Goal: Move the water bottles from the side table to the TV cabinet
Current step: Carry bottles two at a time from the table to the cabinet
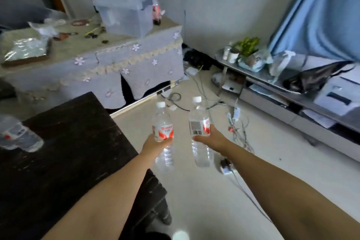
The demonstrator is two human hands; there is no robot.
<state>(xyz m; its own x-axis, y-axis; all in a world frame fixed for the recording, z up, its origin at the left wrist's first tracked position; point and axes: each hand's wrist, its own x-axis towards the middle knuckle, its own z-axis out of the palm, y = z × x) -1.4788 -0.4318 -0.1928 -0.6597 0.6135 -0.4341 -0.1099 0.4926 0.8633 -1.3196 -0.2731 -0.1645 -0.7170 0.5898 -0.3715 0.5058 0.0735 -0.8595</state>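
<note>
Above the pale tiled floor (204, 200), between the dark wooden side table (64, 152) and the long grey TV cabinet (292, 103), two clear plastic water bottles with white caps are held up side by side, a little apart. The left hand (155, 143) grips the left water bottle (163, 132) around its middle, fingers curled over the lower edge of the red-and-white label. The right hand (207, 138) grips the right water bottle (199, 124) the same way, with its barcode facing the camera. Both bottles stand nearly upright, their caps tipped slightly away from the person.

On the side table, at the left edge of the view, lies a third clear bottle (17, 134), blurred. Beyond it stands a table draped in a grey cloth with small flowers and a lace trim (120, 64), carrying a translucent plastic box (124, 2). The TV cabinet bears a green potted plant (246, 45), a black bag (313, 78) and a white printer (339, 95), with a blue curtain (321, 15) hanging behind. Loose cables (235, 122) sprawl across the floor near the cabinet.
</note>
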